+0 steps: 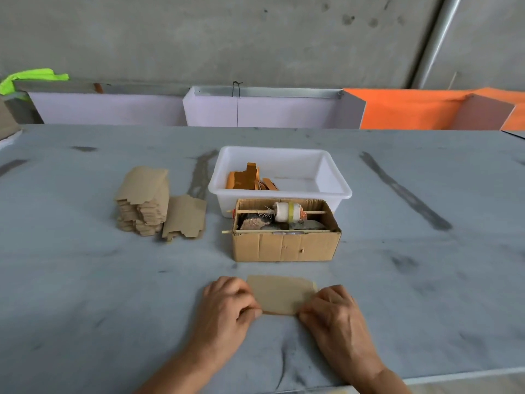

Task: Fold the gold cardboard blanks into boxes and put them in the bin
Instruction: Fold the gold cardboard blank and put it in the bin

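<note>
while the stack of blanks (143,204) waits far left on the grey bench (85,280), matte tan card with notched edges, one blank (279,294) lies flat between the hands, its long axis running left to right. the left hand (227,302) pinches its left edge with curled fingers; the right hand (331,308) pinches the right edge likewise, both equally near. beyond it sit a corrugated carton (287,245) and the smooth white plastic bin (338,191) with shiny gold folded boxes (247,179) inside.
</note>
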